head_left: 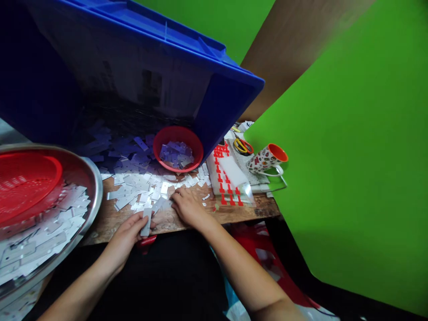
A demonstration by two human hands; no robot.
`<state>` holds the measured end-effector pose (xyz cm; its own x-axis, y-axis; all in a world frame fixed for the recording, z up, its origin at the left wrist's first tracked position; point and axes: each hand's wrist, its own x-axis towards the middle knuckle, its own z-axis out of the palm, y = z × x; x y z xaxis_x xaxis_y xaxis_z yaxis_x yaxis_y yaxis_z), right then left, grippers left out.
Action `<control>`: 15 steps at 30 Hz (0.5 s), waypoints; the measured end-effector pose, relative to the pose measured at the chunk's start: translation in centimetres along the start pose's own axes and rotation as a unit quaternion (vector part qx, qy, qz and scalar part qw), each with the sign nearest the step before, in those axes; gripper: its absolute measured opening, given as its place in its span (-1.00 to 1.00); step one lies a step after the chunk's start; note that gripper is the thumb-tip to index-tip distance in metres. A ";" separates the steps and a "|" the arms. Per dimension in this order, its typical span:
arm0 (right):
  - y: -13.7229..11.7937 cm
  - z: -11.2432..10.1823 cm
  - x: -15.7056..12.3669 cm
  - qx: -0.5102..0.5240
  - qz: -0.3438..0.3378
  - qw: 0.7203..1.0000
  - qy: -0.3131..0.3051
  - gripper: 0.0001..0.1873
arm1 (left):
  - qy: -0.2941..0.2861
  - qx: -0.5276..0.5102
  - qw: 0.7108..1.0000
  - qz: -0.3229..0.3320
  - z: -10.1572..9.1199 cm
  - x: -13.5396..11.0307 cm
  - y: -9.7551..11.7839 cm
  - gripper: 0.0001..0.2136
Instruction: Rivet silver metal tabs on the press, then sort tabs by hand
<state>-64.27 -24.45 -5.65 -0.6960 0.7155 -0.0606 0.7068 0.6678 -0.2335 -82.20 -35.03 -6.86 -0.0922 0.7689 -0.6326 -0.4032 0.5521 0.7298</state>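
My left hand (129, 229) is at the table's front edge, its fingers closed on a flat metal plate (146, 222) that stands nearly upright. To its right, my right hand (187, 205) rests at the edge of a pile of loose metal plates (147, 185), with bent, slightly parted fingertips touching it. Whether a piece lies beneath those fingertips is hidden. Beyond the pile, a red bowl (198, 156) contains more metal pieces.
A tilted blue crate (230, 93) stands over the back of the wooden table (240, 214). At left is a steel basin (97, 187) with plates and a red basket (26, 183). A patterned mug (259, 162), scissors (242, 146) and a sheet of red stickers (222, 178) lie right.
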 end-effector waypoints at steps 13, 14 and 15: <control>-3.6 2.8 -2.7 0.594 0.205 0.774 0.077 -0.87 | -0.030 -0.030 0.999 -0.019 0.9 -0.7 1.0 -0.59; -4.3 3.4 -2.8 0.655 0.213 0.722 0.068 -0.82 | -0.037 -0.036 0.998 -0.018 1.0 -0.8 1.1 -0.60; -4.8 3.8 -2.8 0.696 0.221 0.680 0.063 -0.76 | -0.042 -0.044 0.998 -0.017 1.1 -0.9 1.1 -0.62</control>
<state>-66.25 -30.46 -8.06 -0.3766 0.8536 -0.3598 -0.0234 -0.3970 -0.9175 -81.60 -34.71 -5.21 -0.0019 0.7765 -0.6301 -0.4831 0.5510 0.6804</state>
